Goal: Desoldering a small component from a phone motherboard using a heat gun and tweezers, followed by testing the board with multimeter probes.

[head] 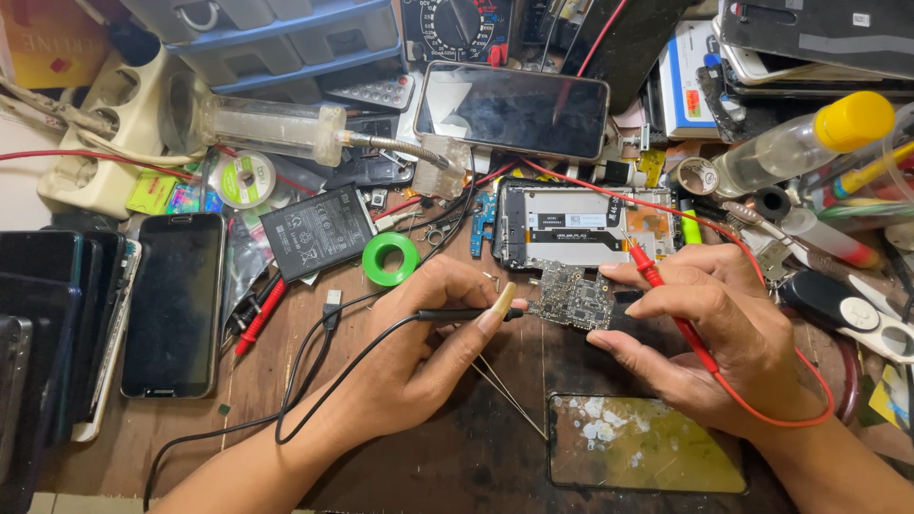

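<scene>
My left hand grips a black test probe, its tip resting on the left edge of a small circuit board. My right hand grips a red test probe whose tip sits at the board's upper right, while its lower fingers steady the board from the right. The probes' black and red leads trail off across the wooden bench. Just behind the board lies an opened phone frame.
A phone with a dark screen lies at the back, another phone and stacked phones at the left. A black battery, green tape roll, a worn glass panel, scissors, bottles and tools crowd the bench.
</scene>
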